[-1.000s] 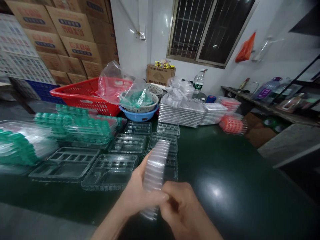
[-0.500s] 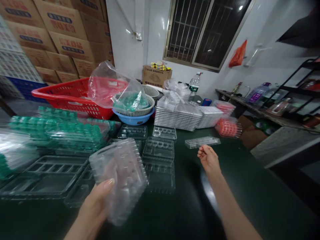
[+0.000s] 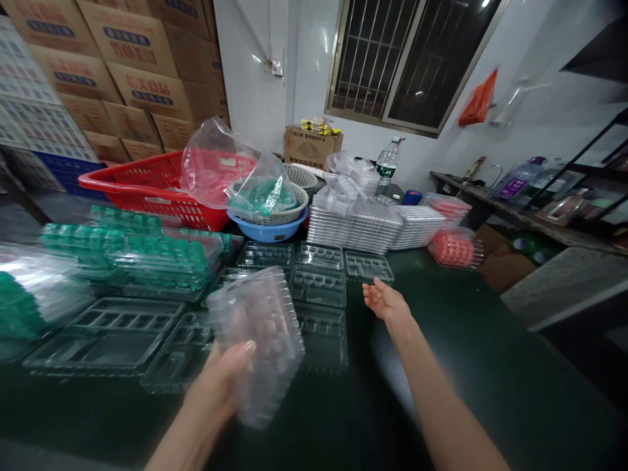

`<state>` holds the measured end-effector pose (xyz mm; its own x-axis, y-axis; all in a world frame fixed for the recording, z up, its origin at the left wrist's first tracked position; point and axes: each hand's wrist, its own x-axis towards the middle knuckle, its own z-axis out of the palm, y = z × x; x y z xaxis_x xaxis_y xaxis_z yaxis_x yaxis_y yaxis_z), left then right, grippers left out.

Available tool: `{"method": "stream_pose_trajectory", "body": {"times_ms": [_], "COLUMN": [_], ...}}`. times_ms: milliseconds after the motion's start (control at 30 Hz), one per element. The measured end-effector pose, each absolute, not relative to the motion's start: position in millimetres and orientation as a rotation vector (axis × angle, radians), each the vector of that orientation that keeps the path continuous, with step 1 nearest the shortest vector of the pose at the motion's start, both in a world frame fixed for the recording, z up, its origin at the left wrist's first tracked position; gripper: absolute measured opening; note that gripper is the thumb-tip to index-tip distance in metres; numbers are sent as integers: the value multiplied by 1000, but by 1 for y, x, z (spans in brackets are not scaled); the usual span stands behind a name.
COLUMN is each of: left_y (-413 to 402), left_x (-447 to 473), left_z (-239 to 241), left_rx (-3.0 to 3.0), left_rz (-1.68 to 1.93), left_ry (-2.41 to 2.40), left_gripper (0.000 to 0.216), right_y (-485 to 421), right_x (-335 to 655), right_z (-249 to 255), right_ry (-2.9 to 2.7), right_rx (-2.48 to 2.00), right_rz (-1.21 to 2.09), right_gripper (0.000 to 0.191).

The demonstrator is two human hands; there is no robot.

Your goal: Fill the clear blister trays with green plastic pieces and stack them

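Observation:
My left hand (image 3: 223, 376) grips a nested stack of clear plastic trays (image 3: 269, 333), tilted above the dark table. Single clear trays lie in rows beyond and beneath it, such as a compartment tray (image 3: 318, 286) in the middle. My right hand (image 3: 385, 302) is empty, its fingers loosely stretched out and slightly apart. Just beyond its fingertips a clear tray (image 3: 369, 266) lies flat at the right end of the back row. To the left, a larger clear tray (image 3: 105, 337) rests near several green trays (image 3: 161, 258) in clear plastic.
Behind the rows stand tall stacks of clear trays (image 3: 356, 222), a blue basin (image 3: 269, 230) with a colander, and a red basket (image 3: 157, 196). Red-orange items in clear packs (image 3: 454, 247) sit at the back right. A water bottle (image 3: 387, 163) stands by the wall.
The tray by my right hand was askew and now lies flat in line with the back row. My right hand has drawn left and its fingers have opened. The left hand still holds its stack.

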<state>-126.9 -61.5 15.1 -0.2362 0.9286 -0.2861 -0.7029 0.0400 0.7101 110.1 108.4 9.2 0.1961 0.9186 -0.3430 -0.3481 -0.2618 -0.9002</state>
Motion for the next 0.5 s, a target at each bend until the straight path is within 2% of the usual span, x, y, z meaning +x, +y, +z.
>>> {"method": "stream_pose_trajectory", "body": {"times_ms": [67,167,233,500], "left_y": [-59,-56,-57,-71], "left_x": [-114,-93,-82,-75], "left_z": [19,24,26,25], "left_rx": [383,572,664,852], "left_rz": [1568,1527,1489,1286], "left_ry": [902,801,720,670], "left_gripper": [44,39,39,47], "right_y": [58,-17,-48,-52], "right_x": [95,70,59,70], "right_z": [23,43,53,61], "right_ry": [-765,-1510,-1706,-1772], "right_rx": [-1261,-1114,-1089,-954], "right_rz": [1357,1480,1460,1709], "right_gripper": [12,16,15,16]}}
